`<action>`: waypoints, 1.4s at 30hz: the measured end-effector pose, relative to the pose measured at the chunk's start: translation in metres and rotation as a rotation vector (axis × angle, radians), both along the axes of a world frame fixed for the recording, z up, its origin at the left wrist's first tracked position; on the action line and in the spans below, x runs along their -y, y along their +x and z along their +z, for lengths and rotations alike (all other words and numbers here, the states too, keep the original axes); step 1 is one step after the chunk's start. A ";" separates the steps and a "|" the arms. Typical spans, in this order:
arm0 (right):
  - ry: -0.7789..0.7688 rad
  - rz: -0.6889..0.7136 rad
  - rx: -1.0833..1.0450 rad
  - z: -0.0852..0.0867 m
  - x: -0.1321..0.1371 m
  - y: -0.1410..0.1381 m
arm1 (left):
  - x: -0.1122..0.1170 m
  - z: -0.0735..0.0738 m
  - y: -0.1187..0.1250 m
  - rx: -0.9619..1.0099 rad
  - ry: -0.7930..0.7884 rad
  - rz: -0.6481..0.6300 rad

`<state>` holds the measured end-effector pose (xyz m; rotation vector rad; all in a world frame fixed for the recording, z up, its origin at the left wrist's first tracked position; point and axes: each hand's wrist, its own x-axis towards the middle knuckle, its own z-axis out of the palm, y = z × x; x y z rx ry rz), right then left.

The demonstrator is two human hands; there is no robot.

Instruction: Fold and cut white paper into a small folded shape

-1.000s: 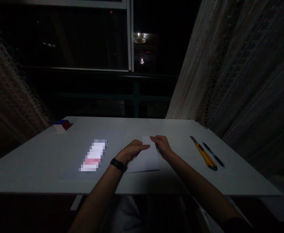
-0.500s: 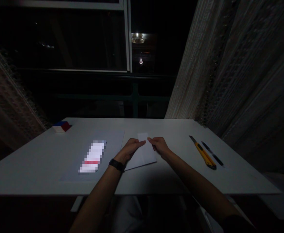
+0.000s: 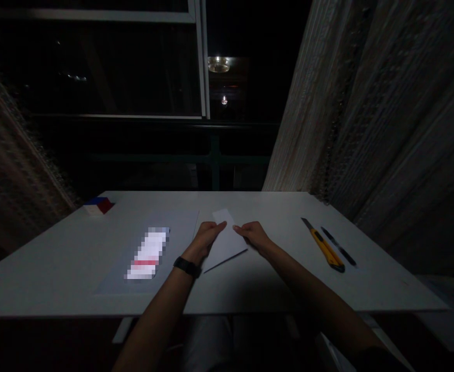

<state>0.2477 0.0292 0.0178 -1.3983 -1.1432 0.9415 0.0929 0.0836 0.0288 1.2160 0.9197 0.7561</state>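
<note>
A piece of folded white paper (image 3: 227,243) is held between both hands above the middle of the table, its near edge dark and slanting. My left hand (image 3: 208,236) grips its left side, thumb on top and fingers underneath, out of sight. On the opposite side my right hand (image 3: 253,235) pinches the paper the same way, its thumb pointing inward. The two thumbs are a short gap apart. A dark watch band (image 3: 187,265) is around my left wrist.
On the white table (image 3: 56,279), a lit phone (image 3: 147,254) with a blurred screen lies on a pale sheet (image 3: 184,227). A puzzle cube (image 3: 98,205) sits far left. At right lie a yellow box cutter (image 3: 323,247) and a pen (image 3: 338,247). Curtains (image 3: 292,134) hang behind.
The paper has turned slightly, its far end shifting left and its near edge slanting more. My left hand has moved a little left, and the thumbs are slightly farther apart. Both hands keep hold.
</note>
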 end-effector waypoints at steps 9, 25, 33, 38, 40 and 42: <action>0.060 -0.025 0.124 -0.007 -0.003 0.007 | 0.003 0.004 0.001 0.079 0.004 0.077; -0.047 0.085 -0.057 -0.003 0.001 0.005 | -0.007 -0.004 0.000 0.108 0.018 0.183; -0.035 0.116 -0.022 -0.002 0.002 0.004 | -0.014 -0.011 0.000 0.166 0.041 0.225; -0.046 0.121 -0.045 -0.003 0.001 0.004 | -0.014 -0.009 -0.001 0.260 0.011 0.195; -0.063 0.110 -0.080 -0.003 0.001 0.004 | -0.015 -0.010 -0.001 0.267 0.009 0.193; -0.073 0.096 -0.095 -0.003 0.000 0.006 | -0.015 -0.011 -0.001 0.270 0.003 0.184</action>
